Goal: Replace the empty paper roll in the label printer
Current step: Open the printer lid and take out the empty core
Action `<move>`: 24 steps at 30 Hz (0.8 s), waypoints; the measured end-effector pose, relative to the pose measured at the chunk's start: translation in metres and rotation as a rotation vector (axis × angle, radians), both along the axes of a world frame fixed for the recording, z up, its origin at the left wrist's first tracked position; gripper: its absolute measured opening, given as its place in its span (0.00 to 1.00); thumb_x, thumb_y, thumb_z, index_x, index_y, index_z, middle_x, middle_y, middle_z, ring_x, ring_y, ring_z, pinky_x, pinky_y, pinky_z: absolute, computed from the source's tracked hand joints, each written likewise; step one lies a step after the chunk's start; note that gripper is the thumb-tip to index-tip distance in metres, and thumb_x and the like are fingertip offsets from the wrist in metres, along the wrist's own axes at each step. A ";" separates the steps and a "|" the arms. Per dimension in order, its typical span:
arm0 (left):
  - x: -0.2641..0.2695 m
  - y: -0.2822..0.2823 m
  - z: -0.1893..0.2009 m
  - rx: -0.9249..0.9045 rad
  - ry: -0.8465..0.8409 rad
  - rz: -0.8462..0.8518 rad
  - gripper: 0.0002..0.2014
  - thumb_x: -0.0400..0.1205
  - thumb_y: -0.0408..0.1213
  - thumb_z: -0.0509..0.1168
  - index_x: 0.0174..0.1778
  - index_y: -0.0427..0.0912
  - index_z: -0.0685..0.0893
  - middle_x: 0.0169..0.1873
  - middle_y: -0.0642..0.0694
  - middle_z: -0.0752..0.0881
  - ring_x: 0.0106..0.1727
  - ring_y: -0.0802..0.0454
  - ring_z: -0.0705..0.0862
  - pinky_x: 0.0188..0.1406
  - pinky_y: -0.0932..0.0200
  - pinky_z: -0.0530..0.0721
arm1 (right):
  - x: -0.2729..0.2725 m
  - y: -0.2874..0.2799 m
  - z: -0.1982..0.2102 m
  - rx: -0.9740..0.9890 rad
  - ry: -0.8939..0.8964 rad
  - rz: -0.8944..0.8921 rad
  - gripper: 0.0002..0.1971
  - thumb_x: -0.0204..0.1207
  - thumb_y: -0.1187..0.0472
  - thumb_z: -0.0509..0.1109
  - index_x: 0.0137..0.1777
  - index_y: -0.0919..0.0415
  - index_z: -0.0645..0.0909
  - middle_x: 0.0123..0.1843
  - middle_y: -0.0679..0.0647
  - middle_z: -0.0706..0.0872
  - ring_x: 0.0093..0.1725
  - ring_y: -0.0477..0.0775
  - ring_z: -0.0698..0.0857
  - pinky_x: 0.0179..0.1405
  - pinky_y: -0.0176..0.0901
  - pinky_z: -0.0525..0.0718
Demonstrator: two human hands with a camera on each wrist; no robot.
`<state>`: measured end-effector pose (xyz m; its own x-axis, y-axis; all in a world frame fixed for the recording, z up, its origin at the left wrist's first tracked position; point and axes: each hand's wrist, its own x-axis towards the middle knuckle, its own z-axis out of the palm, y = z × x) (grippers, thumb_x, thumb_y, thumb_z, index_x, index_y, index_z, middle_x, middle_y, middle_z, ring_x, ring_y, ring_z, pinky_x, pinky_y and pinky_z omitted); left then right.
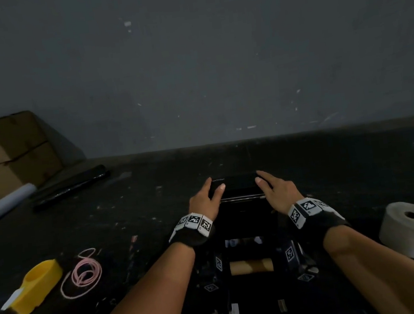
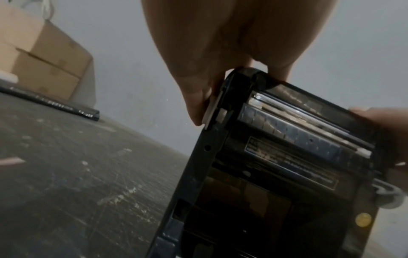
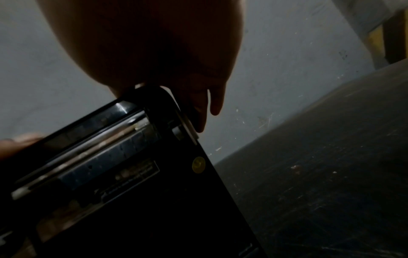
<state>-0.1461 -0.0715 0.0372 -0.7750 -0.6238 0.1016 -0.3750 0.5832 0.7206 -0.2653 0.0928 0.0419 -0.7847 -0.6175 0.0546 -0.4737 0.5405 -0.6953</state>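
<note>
lid (image 1: 236, 186) up, both hands gripping it: left hand (image 1: 206, 200), right hand (image 1: 279, 192) | empty core (image 1: 251, 266) seated (not pulled) | new roll (image 1: 410, 229) waiting

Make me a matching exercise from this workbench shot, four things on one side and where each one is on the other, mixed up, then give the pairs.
Things:
1. printer lid
2. empty cardboard core
3. new paper roll
4. yellow tape dispenser

Places:
A. standing on end at the right of the bench
B. gripped at both sides by left hand and right hand
C. lying at the left, beside the pink rubber bands
D. sitting inside the open printer

Pairs: 1-B, 2-D, 3-A, 4-C
</note>
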 end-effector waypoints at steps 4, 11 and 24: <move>0.012 0.002 -0.009 -0.187 0.171 0.059 0.29 0.82 0.54 0.59 0.76 0.42 0.69 0.69 0.37 0.79 0.70 0.41 0.78 0.69 0.53 0.75 | 0.006 0.017 0.000 -0.070 0.148 -0.051 0.29 0.80 0.45 0.57 0.79 0.54 0.59 0.69 0.66 0.79 0.65 0.66 0.80 0.66 0.55 0.78; 0.061 0.035 -0.049 -0.471 0.280 -0.117 0.22 0.78 0.56 0.58 0.52 0.41 0.86 0.40 0.45 0.86 0.37 0.50 0.84 0.38 0.56 0.86 | 0.031 0.068 -0.038 -0.188 0.306 0.077 0.07 0.77 0.58 0.68 0.48 0.60 0.84 0.43 0.55 0.90 0.45 0.54 0.88 0.47 0.42 0.82; 0.073 0.044 -0.101 -0.194 -0.290 -0.212 0.27 0.82 0.52 0.60 0.76 0.44 0.70 0.63 0.41 0.85 0.63 0.45 0.84 0.63 0.54 0.81 | 0.042 0.068 -0.129 0.302 0.153 0.311 0.29 0.80 0.46 0.59 0.77 0.60 0.66 0.81 0.59 0.63 0.78 0.59 0.66 0.77 0.50 0.67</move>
